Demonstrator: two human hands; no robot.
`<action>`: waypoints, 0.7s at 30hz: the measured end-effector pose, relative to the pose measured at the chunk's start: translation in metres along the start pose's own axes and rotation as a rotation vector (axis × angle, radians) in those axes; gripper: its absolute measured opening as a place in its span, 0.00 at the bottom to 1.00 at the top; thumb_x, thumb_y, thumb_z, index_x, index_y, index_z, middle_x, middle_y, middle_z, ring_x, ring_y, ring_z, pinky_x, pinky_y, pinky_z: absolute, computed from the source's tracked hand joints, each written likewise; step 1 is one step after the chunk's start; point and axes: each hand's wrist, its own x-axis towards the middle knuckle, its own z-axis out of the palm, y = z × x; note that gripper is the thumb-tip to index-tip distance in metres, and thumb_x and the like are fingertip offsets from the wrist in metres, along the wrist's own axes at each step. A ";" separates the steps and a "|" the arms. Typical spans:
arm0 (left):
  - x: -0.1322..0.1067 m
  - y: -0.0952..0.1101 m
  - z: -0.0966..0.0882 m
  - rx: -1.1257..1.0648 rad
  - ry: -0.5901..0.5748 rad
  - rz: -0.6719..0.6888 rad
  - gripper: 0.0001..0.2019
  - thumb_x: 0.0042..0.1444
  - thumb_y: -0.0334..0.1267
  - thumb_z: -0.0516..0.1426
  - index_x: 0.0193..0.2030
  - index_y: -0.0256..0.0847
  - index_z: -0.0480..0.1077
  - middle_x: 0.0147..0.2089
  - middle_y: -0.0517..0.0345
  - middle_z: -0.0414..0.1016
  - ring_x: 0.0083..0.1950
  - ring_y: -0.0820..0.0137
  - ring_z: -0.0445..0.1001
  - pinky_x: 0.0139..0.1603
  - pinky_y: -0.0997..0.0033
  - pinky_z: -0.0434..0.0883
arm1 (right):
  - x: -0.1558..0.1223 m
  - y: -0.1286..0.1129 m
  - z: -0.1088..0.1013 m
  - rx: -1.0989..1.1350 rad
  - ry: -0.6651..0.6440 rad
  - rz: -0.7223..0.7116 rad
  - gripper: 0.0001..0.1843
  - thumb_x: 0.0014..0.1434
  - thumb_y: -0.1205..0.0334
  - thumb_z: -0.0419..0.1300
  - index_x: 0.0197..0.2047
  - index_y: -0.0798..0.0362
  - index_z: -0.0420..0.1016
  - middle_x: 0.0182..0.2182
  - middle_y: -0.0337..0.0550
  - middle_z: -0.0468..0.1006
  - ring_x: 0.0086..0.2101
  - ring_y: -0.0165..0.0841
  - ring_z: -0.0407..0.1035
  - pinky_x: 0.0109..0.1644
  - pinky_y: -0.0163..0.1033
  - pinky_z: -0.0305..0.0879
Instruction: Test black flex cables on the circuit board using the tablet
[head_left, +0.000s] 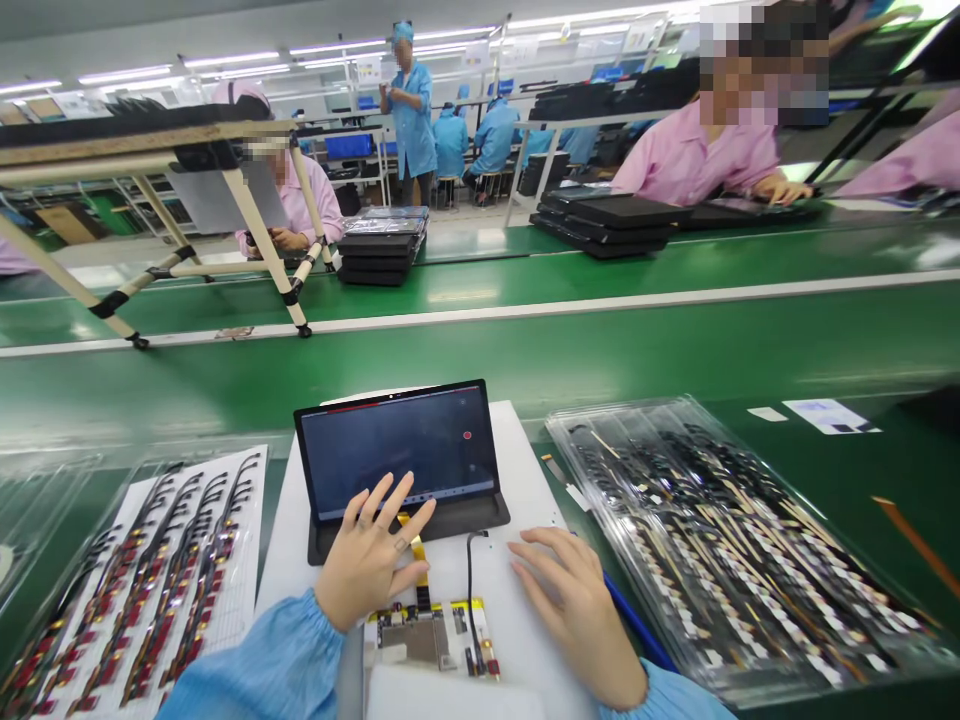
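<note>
A tablet screen [397,455] leans upright on a black stand, its display dark with a small red dot at the right. My left hand [375,555] is spread in front of its lower edge; whether a fingertip touches the glass I cannot tell. Partly behind that hand, an orange flex cable [420,570] runs down to a circuit board [412,640]. Beside it, a thin black cable [471,585] reaches up from the board. My right hand [574,600] lies on the white foam pad [517,440], fingers stretched out and holding nothing. White padding [450,695] covers the board's lower part.
A clear tray [735,540] full of flex cables lies at right, a blue pen-like rod [637,625] near it. Rows of small cable parts lie on a white sheet [244,550] at left. Black panel stacks [382,250] and co-workers [705,150] are across the green bench [600,340].
</note>
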 end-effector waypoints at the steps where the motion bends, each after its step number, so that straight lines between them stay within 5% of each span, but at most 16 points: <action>1: 0.001 0.000 0.000 0.003 -0.004 0.002 0.27 0.50 0.56 0.59 0.55 0.49 0.66 0.58 0.48 0.64 0.58 0.56 0.57 0.56 0.62 0.49 | 0.000 0.000 0.000 0.004 -0.001 0.000 0.12 0.66 0.62 0.47 0.37 0.51 0.71 0.35 0.42 0.72 0.37 0.34 0.67 0.41 0.40 0.62; 11: 0.030 0.014 0.002 0.004 0.006 0.038 0.27 0.50 0.57 0.59 0.55 0.48 0.65 0.60 0.48 0.62 0.59 0.57 0.57 0.55 0.61 0.50 | 0.003 0.000 -0.005 0.036 0.029 0.011 0.11 0.65 0.65 0.47 0.37 0.51 0.70 0.34 0.42 0.72 0.37 0.34 0.67 0.39 0.40 0.64; 17: 0.021 0.024 -0.033 -0.161 0.084 0.068 0.19 0.64 0.45 0.43 0.54 0.39 0.65 0.57 0.40 0.61 0.59 0.56 0.58 0.53 0.60 0.54 | 0.000 0.000 -0.006 0.082 0.048 0.032 0.11 0.64 0.68 0.47 0.37 0.52 0.70 0.35 0.42 0.71 0.38 0.33 0.66 0.41 0.40 0.63; 21: -0.007 0.031 -0.055 -0.314 -0.040 0.126 0.16 0.63 0.32 0.41 0.50 0.36 0.67 0.52 0.45 0.67 0.53 0.65 0.65 0.52 0.67 0.60 | 0.000 0.000 -0.008 0.119 0.060 0.032 0.10 0.64 0.68 0.48 0.36 0.53 0.70 0.35 0.43 0.71 0.37 0.33 0.66 0.41 0.40 0.62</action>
